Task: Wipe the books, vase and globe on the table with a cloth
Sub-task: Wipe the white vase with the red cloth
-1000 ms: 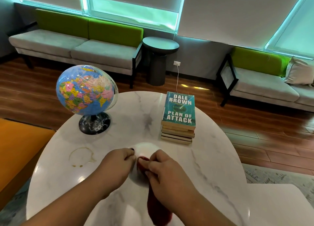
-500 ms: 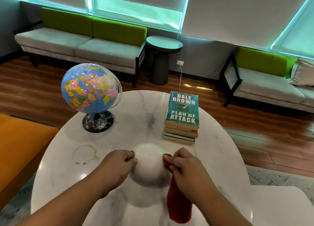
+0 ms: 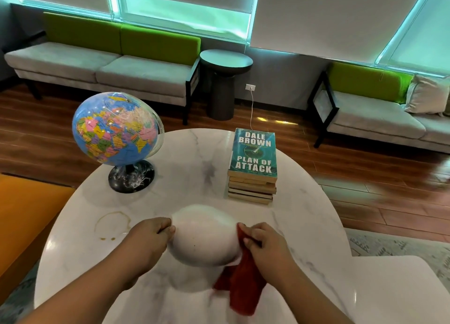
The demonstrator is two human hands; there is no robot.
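On marble table [image 3: 194, 167]: ring stain [image 3: 110, 225] | left fingers [image 3: 168, 228] grip vase [image 3: 204, 236] | right fingers [image 3: 253, 233] pinch cloth [image 3: 243, 292] | sofas [image 3: 97, 65] behind

The white marble surface [image 3: 194, 167] carries a globe [image 3: 114, 128], stacked books [image 3: 253, 158], a brown ring stain [image 3: 112, 225] and, seemingly, a blurred white vase [image 3: 204, 238].

Printed in large pale capitals on the teal cover of the top book [image 3: 253, 153] in the pile of books [image 3: 250, 189] on the desk [image 3: 194, 167]: "DALE BROWN" on two lines toward the far edge, "PLAN OF ATTACK" on two lines toward the near edge. Just under the name, one thin line of small type, too fine to read. Below the title, one tiny word, likewise unreadable. On the globe [image 3: 114, 128], country labels across the coloured map, all too small to make out.
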